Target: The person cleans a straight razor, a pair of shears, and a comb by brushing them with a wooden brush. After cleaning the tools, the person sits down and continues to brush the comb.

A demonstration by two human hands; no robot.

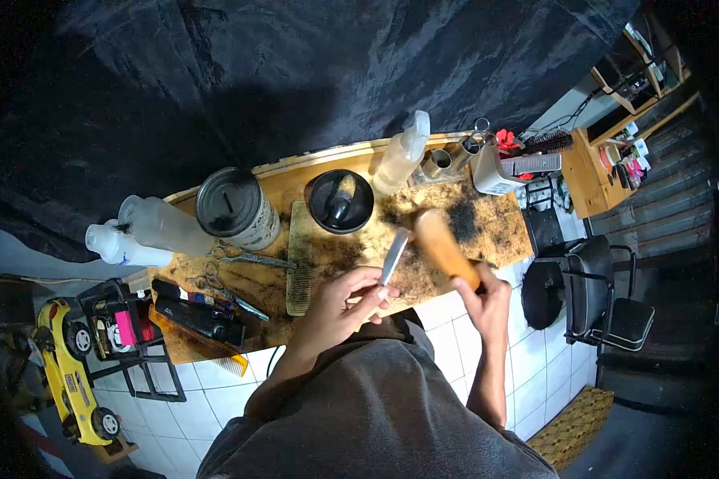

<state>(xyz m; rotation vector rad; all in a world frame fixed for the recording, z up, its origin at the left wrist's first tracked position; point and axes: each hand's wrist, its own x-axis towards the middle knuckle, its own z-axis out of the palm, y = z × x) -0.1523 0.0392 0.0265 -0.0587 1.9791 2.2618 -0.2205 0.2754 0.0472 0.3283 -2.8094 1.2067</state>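
Observation:
Close in front of my body, my left hand (347,303) pinches a silver straight razor (394,255) that points up and away from me. My right hand (485,299) grips one end of a wooden brush (446,249), blurred by motion, with its far end close beside the razor's tip. Both are over the front part of the wooden table (407,297), which is strewn with dark hair clippings. Beyond them is a black bowl (315,217) with a shaving brush (343,199) in it. A wide flat comb (299,271) lies left of the bowl.
A large tin (232,203) and plastic bottles (164,227) stand at the left. Scissors (252,257), black clippers (192,315) and an orange comb (230,364) lie nearby. A spray bottle (399,160) and white holder (491,172) stand at the back. A black chair (595,279) is right.

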